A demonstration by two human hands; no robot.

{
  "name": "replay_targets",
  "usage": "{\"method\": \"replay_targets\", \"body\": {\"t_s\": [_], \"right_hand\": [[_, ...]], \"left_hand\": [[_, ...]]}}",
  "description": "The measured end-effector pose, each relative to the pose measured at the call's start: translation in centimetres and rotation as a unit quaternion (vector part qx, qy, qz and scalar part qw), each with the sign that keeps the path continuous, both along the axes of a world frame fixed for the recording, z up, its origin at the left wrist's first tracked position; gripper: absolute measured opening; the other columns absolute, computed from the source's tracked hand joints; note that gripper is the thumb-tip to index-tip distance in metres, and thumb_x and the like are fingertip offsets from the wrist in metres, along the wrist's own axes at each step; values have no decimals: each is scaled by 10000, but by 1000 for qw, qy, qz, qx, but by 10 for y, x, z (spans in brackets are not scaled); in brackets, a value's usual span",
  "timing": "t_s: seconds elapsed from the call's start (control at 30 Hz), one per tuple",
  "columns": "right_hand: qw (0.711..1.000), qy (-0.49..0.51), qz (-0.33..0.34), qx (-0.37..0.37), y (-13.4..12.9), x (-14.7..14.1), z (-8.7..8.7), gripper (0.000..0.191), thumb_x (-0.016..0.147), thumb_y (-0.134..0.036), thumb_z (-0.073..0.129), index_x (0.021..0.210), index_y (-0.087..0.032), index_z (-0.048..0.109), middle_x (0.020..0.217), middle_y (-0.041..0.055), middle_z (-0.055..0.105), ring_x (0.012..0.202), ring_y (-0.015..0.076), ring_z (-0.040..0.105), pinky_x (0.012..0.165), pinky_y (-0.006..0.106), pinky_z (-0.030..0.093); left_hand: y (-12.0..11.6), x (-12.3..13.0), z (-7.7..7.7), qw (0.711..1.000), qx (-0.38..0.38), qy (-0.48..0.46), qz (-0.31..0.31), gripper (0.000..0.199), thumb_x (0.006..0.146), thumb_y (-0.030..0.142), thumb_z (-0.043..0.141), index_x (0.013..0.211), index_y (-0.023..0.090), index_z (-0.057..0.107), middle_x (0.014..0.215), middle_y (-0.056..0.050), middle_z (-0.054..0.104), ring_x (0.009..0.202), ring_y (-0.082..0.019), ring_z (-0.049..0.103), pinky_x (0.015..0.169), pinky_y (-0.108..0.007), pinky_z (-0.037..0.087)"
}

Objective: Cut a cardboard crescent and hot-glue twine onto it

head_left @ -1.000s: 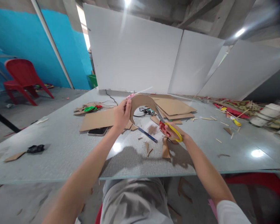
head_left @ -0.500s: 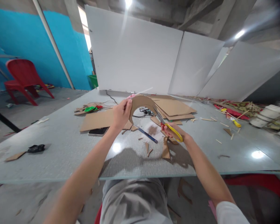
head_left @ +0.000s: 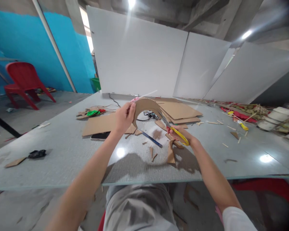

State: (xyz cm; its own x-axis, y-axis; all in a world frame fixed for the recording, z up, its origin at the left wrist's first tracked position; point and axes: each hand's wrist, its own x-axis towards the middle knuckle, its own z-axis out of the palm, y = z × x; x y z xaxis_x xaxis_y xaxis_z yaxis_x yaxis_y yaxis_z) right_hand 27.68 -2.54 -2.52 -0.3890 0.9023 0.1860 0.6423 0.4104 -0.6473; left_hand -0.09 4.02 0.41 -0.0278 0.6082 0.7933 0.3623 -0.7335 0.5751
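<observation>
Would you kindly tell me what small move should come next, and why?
Perhaps squeeze the scissors gently: held in the right hand, they appear to meet the right end of the curved cardboard, while the left hand grips its other end. How far they are open is unclear.

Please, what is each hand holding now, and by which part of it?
The left hand holds the curved cardboard piece by its left end. The right hand holds the scissors by their handles.
</observation>
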Motion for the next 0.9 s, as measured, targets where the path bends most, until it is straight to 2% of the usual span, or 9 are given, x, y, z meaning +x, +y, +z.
{"method": "replay_targets", "body": {"t_s": [0.1,0.17,0.27,0.4,0.6,0.77,0.9], "right_hand": [[1000,-21,7,8,-2,-1,-1,476,901,-633,354,718,-203,442,630,-17,410,540,119,360,480,257,300],[999,-37,14,16,-2,-4,-2,463,895,-621,385,694,-206,431,631,-20,404,558,123,363,512,262,308],[997,-60,31,23,-3,-8,-1,456,868,-615,449,662,-210,419,663,-18,414,601,128,373,572,270,328],[995,-81,51,8,-4,-9,1,463,876,-626,404,694,-204,454,690,-10,437,625,134,396,604,275,345],[993,-95,72,-21,-7,-10,5,451,896,-609,376,783,-192,505,648,-25,429,584,125,392,565,259,337],[992,-97,77,-27,-6,-11,2,410,902,-574,414,774,-194,499,648,-33,423,568,112,376,545,248,330],[993,-87,71,-21,-4,-9,-3,388,943,-524,365,787,-197,502,626,-30,428,562,120,387,533,250,341]], "left_hand": [[-1,-5,3,999,-18,8,-36,313,901,388,460,655,196,488,554,33,418,527,-118,410,517,-241,307],[-4,-6,7,997,-38,24,-57,219,881,381,494,810,196,588,588,32,493,542,-123,469,523,-230,340],[-10,-5,12,988,-96,74,-98,288,850,410,568,1022,186,623,612,28,579,518,-128,549,502,-219,361],[-10,-4,13,972,-146,127,-134,313,855,417,555,983,153,661,585,5,631,507,-156,625,493,-220,388],[-7,-8,12,966,-125,169,-151,307,867,398,533,970,144,671,485,23,603,469,-148,586,527,-234,397],[-9,-7,11,959,-124,192,-169,303,874,411,521,926,151,668,460,34,582,464,-141,555,527,-235,396],[-10,-4,11,967,-118,174,-147,321,879,408,508,963,144,672,458,40,581,463,-135,534,549,-238,405]]}}
